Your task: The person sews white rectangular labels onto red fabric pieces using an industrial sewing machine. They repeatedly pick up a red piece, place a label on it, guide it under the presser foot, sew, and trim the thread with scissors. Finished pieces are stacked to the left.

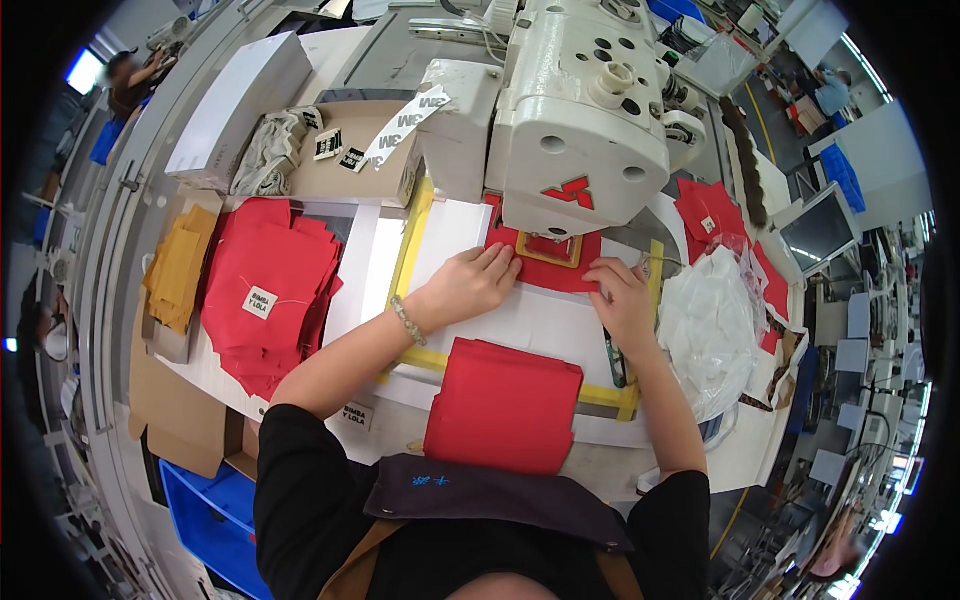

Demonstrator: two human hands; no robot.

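A red fabric piece lies under the head of a white sewing machine, with a yellow rectangular frame on it below the needle area. My left hand rests on the piece's left side, fingers extended flat and holding nothing. On its right edge, my right hand has bent fingers gripping the fabric. A folded red stack sits in front of me on the white work surface, which has yellow tape along its borders.
Red pieces and yellow pieces sit left, below a cardboard tray and white box. White bagged material and more red fabric are right. A blue bin is lower left. People work in the background.
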